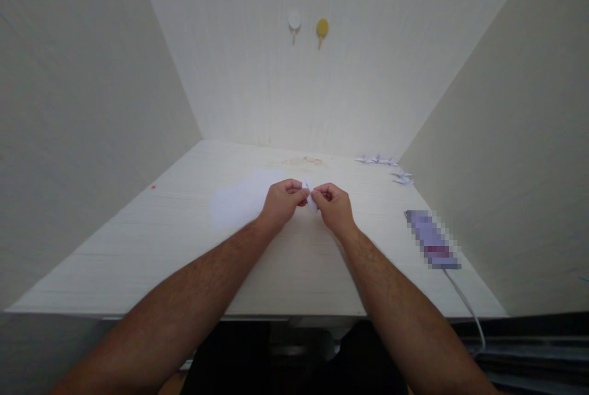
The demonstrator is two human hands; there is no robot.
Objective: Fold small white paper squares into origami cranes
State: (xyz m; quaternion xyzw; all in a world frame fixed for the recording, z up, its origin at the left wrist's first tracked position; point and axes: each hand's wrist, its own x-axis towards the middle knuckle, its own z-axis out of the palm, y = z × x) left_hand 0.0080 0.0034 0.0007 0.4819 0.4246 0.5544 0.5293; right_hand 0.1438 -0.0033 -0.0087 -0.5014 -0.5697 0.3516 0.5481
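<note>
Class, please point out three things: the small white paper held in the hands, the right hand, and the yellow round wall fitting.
White paper (312,203): head view, its lower visible part.
Right hand (337,205): head view, back of the hand.
Yellow fitting (323,27): head view, its disc.

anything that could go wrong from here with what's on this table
The small white paper, pinched by the left hand and right hand, might tear or crease badly if pulled. The cable runs from the pixelated object over the table edge, so a snag could drag that object. The white folded figures look light and might get knocked over.
</note>
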